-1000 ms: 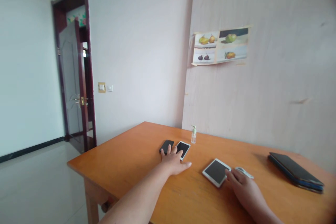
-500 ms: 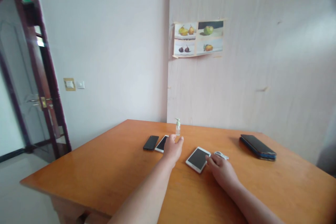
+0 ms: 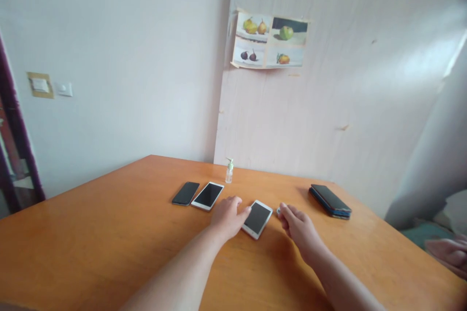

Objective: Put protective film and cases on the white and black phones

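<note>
My left hand (image 3: 228, 216) is at the left edge of a white phone (image 3: 258, 219) with a dark screen. Its thumb is spread from the fingers and overlaps the phone's edge; I cannot tell whether it presses on it. To the right of this phone, my right hand (image 3: 297, 226) is closed just above the table. A bit of white cable (image 3: 278, 211) shows at its fingertips, the rest hidden by the fingers. Beyond my left hand lie another white phone (image 3: 207, 196) and a black phone (image 3: 186, 193), side by side and face up.
A small clear pump bottle (image 3: 229, 172) stands near the back of the wooden table (image 3: 109, 233). At the right lies a stack of dark phones or cases (image 3: 331, 201). Another person's hand (image 3: 448, 252) is at the right edge. Fruit pictures (image 3: 270, 41) hang on the wall.
My left hand has come back from near the far white phone to the nearer one. My right hand has closed on the white cable. The view has turned right, and another person's hand appears.
</note>
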Demonstrator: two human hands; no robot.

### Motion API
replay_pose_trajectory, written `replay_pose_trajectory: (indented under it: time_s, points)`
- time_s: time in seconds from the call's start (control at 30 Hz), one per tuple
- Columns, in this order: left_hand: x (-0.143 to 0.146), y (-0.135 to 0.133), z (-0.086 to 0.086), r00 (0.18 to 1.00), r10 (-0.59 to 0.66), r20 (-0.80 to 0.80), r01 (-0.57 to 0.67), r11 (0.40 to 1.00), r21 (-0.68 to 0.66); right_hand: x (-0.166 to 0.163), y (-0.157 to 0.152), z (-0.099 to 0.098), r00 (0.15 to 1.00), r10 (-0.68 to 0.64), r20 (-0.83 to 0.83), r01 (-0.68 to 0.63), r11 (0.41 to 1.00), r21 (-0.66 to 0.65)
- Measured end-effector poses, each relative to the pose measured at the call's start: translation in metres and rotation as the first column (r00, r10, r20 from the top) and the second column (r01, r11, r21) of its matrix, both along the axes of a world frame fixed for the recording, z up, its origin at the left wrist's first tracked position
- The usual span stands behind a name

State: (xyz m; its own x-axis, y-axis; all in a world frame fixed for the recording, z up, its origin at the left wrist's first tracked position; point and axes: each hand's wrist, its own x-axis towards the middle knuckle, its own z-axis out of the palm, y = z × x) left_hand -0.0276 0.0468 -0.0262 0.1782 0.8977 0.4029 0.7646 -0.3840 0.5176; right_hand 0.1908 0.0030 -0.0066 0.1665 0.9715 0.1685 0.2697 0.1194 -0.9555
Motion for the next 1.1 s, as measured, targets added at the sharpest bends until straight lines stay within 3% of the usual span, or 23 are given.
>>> replay_pose_trajectory:
  time_s: [0.13, 0.23, 0.3, 0.4, 0.53, 0.7, 1.1]
  points:
    - [0.003, -0.009, 0.006, 0.996, -0.041, -0.075, 0.041, 0.999, -0.005, 0.016, 0.009, 0.038, 0.977, -0.128, -0.172, 0.142, 0.987, 0.073]
    - [0.006, -0.018, 0.012, 0.992, -0.054, -0.111, 0.050, 0.998, -0.042, 0.027, 0.022, 0.054, 0.988, -0.143, -0.057, 0.148, 0.986, 0.083]
    - [0.008, -0.023, 0.015, 0.991, -0.055, -0.124, 0.046, 0.997, -0.068, 0.033, 0.031, 0.048, 0.974, -0.190, 0.122, 0.180, 0.980, 0.088]
    - [0.010, -0.029, 0.018, 0.986, -0.069, -0.152, 0.053, 0.993, -0.107, 0.041, 0.042, 0.023, 0.871, -0.253, 0.422, 0.233, 0.967, 0.099]
    - [0.011, -0.035, 0.021, 0.975, -0.093, -0.204, 0.064, 0.987, -0.146, 0.049, 0.048, -0.007, 0.721, -0.081, 0.688, 0.144, 0.989, -0.034]
    - [0.013, -0.038, 0.023, 0.973, -0.109, -0.204, 0.081, 0.987, -0.140, 0.050, 0.049, -0.012, 0.667, -0.015, 0.745, 0.074, 0.996, -0.047]
    - [0.011, -0.025, 0.011, 0.994, -0.107, -0.031, 0.104, 0.992, -0.072, 0.043, 0.044, -0.006, 0.787, -0.078, 0.612, 0.087, 0.996, 0.015]
